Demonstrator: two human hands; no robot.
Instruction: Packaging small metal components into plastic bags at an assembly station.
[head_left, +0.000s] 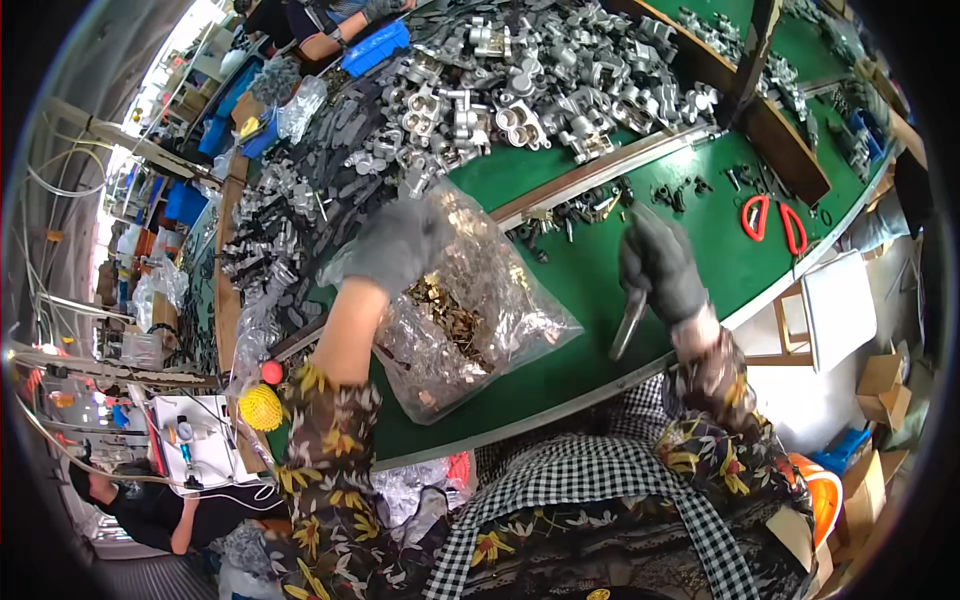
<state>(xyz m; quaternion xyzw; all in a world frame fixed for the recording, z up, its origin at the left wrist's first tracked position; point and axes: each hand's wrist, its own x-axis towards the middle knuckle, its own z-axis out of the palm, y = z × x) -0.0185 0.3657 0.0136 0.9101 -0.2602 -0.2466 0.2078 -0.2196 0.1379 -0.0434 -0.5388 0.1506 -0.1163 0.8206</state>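
Observation:
A clear plastic bag (530,325) full of small brass-coloured metal pieces (450,325) lies on the green bench top in front of me. My left hand (390,245), in a dark grey glove, is closed on the bag's upper left part; its fingertips are blurred. Off to the right of the bag, my gloved right hand (662,265) wraps round a shiny metal rod (628,325), whose lower end points down toward the bench edge. What the rod's upper end looks like is hidden in the fist. Small black and metal parts (600,205) lie just beyond that hand.
Silver metal castings (520,120) are heaped behind a wooden divider strip (600,170), with dark flat parts (340,140) to their left. Red-handled scissors (755,218) lie at right. A yellow knobbly ball (260,408) sits at the left edge. Other people work beyond the bench and at lower left.

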